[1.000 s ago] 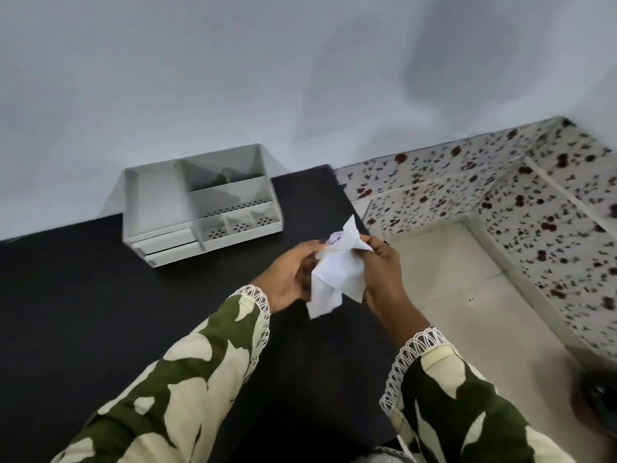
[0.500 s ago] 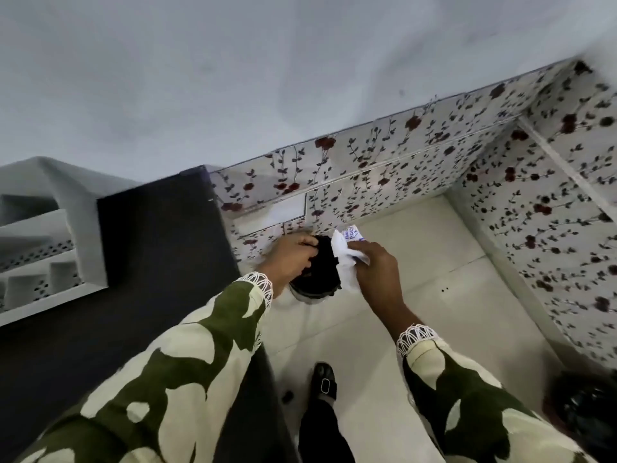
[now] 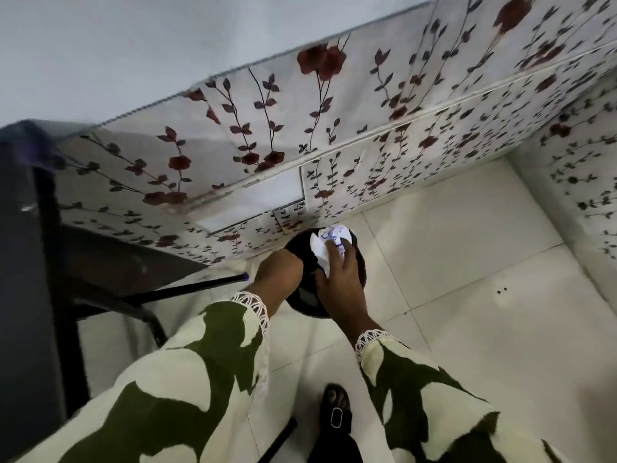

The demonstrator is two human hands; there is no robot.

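Now | right hand (image 3: 337, 279) holds paper (image 3: 325, 242) over bin (image 3: 302, 245) | table frame (image 3: 187, 289) beside

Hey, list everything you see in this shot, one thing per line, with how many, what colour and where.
paper: one, white with blue ink, crumpled, over the bin
bin: one, black, round, on the floor beside the cloth
cloth: at least one, white with dark red flowers, along the back and right
floor: one, white tiles, centre and right
table: one, dark, far left
sandal: one, black, bottom centre
sleeves: two, green and cream, bottom
left hand: one, at the bin's rim, fingers hidden
right hand: one, holds the paper
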